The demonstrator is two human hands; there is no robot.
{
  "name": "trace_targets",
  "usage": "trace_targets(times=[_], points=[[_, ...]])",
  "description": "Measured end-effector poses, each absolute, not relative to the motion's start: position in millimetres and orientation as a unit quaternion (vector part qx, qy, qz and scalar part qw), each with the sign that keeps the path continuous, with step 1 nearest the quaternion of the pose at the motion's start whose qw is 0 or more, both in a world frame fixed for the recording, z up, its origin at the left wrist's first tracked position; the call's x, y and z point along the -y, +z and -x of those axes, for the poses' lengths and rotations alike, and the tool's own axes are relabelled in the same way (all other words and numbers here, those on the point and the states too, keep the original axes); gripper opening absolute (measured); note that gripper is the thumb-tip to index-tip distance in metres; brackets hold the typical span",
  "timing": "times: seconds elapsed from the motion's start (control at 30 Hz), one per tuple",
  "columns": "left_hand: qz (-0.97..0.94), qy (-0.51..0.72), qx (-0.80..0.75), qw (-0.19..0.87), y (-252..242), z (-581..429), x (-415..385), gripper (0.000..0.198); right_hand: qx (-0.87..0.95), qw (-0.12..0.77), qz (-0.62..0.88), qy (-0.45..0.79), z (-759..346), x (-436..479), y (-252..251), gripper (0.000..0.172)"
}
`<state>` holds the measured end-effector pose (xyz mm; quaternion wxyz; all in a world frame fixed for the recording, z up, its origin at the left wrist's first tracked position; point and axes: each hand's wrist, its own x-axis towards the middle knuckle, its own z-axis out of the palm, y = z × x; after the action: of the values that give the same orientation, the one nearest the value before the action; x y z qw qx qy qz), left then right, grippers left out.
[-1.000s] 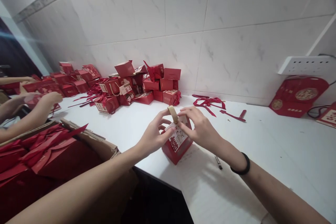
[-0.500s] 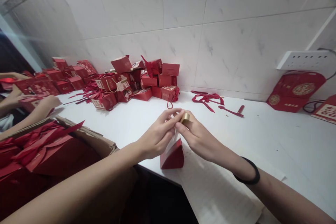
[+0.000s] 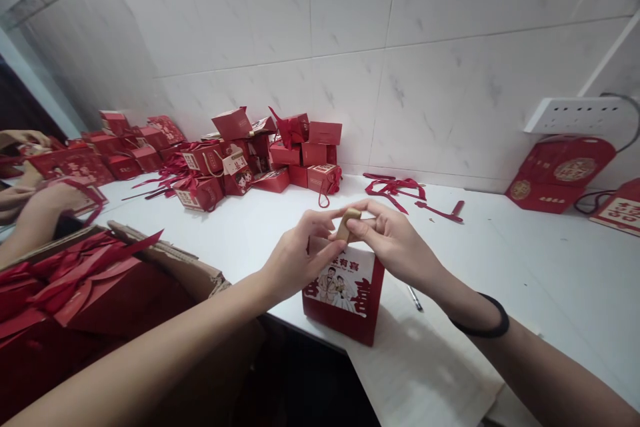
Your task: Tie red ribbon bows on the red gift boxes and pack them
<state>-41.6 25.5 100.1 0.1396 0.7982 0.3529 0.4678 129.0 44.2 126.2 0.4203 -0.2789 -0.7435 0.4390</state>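
Note:
A red gift box (image 3: pixel 340 297) stands near the table's front edge, its white panel printed with a couple and red characters facing me. At its top a gold ribbon (image 3: pixel 348 225) is bent over between my fingers. My left hand (image 3: pixel 303 250) pinches the ribbon from the left, fingertips close against the box's upper edge. From the right, my right hand (image 3: pixel 387 233) pinches the same ribbon between thumb and fingers. My fingers partly hide the box's top.
Red gift boxes (image 3: pixel 240 160) are piled along the wall, with loose red ribbons (image 3: pixel 395 187) nearby. A cardboard carton (image 3: pixel 190 263) of red boxes stands at left. Beyond it a co-worker's hands (image 3: pixel 55 203) handle a box. A pen (image 3: pixel 415 298) and paper (image 3: pixel 425 360) lie at right.
The box has turned from its narrow side so its printed panel faces me. My right hand has shifted slightly right, and the pen has come into sight.

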Motion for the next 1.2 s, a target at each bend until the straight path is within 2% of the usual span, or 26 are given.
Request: trace_targets(times=[0.07,0.17,0.27,0.33,0.43,0.57,0.7,0.77,1.0,1.2], points=[[-0.824,0.435,-0.342,0.125,103,41,-24,0.002,0.762,0.447,0.308,0.353,-130,-41,123,0.022],[-0.856,0.408,-0.307,0.082,107,41,-23,0.012,0.797,0.477,0.304,0.212,-129,-39,122,0.015],[-0.869,0.399,-0.288,0.050,108,41,-24,0.017,0.815,0.484,0.294,0.123,-128,-39,124,0.014],[-0.875,0.395,-0.279,0.033,108,42,-25,0.019,0.817,0.489,0.288,0.101,-128,-39,126,0.015],[-0.875,0.407,-0.261,0.027,106,42,-27,0.025,0.821,0.475,0.289,0.134,-133,-38,130,0.019],[-0.867,0.433,-0.244,0.037,106,41,-27,0.032,0.847,0.398,0.336,0.102,-145,-31,139,0.027],[-0.879,0.422,-0.217,0.046,108,39,-23,0.044,0.906,0.223,0.356,0.046,-153,-26,144,0.005],[-0.883,0.413,-0.217,0.047,108,38,-22,0.045,0.916,0.181,0.357,0.019,-152,-26,144,0.010],[-0.883,0.406,-0.234,0.037,107,39,-21,0.039,0.934,0.108,0.333,-0.071,-146,-27,138,0.020],[-0.881,0.410,-0.231,0.046,106,39,-22,0.041,0.953,0.100,0.268,-0.102,-151,-25,134,0.022]])
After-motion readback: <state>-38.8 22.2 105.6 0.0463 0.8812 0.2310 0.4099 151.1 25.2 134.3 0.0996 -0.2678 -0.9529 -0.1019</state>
